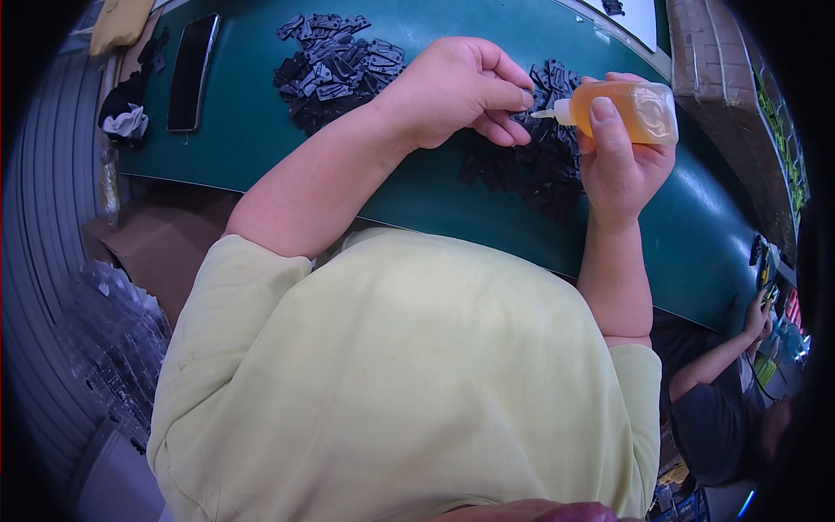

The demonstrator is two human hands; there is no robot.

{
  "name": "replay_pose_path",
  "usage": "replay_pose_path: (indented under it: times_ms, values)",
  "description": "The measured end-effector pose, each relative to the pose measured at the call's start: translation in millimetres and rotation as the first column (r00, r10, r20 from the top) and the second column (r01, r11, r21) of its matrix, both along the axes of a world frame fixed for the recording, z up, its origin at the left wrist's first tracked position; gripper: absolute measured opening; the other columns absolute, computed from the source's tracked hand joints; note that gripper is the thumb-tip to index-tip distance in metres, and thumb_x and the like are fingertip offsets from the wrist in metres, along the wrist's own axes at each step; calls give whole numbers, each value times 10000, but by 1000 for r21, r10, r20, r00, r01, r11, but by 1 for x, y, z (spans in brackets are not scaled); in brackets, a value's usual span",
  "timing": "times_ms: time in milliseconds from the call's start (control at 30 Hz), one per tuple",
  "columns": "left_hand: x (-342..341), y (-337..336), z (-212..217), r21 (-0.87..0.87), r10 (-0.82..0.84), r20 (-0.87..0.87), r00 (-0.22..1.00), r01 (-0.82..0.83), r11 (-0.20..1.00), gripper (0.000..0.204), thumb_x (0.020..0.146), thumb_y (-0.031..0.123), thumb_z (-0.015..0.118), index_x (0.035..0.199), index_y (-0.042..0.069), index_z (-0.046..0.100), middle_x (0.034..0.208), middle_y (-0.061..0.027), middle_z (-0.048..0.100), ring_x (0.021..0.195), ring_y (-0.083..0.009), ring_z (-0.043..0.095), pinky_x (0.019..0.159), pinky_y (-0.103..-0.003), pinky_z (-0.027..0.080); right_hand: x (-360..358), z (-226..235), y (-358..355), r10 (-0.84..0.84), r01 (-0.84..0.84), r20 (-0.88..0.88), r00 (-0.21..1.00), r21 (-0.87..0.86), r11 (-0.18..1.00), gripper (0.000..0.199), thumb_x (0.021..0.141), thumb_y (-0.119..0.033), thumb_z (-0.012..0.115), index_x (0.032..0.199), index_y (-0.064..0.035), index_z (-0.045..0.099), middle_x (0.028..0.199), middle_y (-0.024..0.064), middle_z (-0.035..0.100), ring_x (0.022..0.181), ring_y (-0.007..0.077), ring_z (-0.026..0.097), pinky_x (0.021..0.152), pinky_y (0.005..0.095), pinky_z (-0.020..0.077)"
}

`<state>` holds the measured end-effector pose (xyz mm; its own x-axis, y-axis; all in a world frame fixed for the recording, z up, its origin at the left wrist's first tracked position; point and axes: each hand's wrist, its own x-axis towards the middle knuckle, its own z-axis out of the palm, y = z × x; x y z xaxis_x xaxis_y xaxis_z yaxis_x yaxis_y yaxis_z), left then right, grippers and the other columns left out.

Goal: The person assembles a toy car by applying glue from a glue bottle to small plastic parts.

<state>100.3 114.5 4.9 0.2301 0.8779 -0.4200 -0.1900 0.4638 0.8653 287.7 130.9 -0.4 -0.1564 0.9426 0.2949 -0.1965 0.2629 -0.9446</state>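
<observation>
My right hand (619, 170) is wrapped round a clear squeeze bottle (642, 113) of amber liquid, tipped on its side with its thin white nozzle pointing left. The nozzle tip comes close to the fingertips of my left hand (452, 87). Thumb and fingers of that hand are pinched together; whatever they hold is too small or hidden to name. Small flat black parts lie in a heap (335, 74) beyond my left forearm. A second heap of black parts (531, 170) spreads beneath and between my hands, partly covered by them.
A phone (193, 74) lies on the green tabletop (252, 152) at the left, with dark and grey cloth (129, 117) near the corner. Left of me are a cardboard box (178, 248) and clear plastic bags (117, 335). A wrapped stack (718, 65) stands far right; a co-worker (713, 418) works at the lower right.
</observation>
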Motion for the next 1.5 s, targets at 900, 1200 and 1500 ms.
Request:
replay_pose_path:
  times_ms: [900, 1200, 1500]
  values:
    - [-87, 163, 0, 432, 471, -524, 710, -255, 865, 97, 764, 66, 631, 717, -16, 611, 597, -86, 598, 472, -161, 573, 427, -270, 454, 18, 23, 15, -92, 9, -391, 916, -209, 978, 281, 820, -145, 610, 1041, 7, 525, 896, 187, 625, 495, 89, 488, 450, 172, 415]
    - [-79, 18, 29, 162, -81, -934, 347, 616, 771, 265, 656, 149, 772, 849, 23, 643, 786, -89, 597, 746, -199, 577, 675, -319, 474, 15, 22, 14, -86, 2, -380, 921, -216, 976, 277, 813, -150, 628, 1022, 13, 544, 886, 188, 622, 485, 88, 470, 470, 182, 417]
    - [-65, -1, 44, 220, -106, -823, 558, 486, 846, 174, 729, 109, 729, 853, 28, 637, 800, -59, 619, 713, -145, 602, 610, -284, 487, 14, 20, 12, -97, 22, -371, 924, -201, 979, 259, 809, -132, 635, 1010, 8, 553, 888, 186, 620, 478, 87, 472, 474, 175, 419]
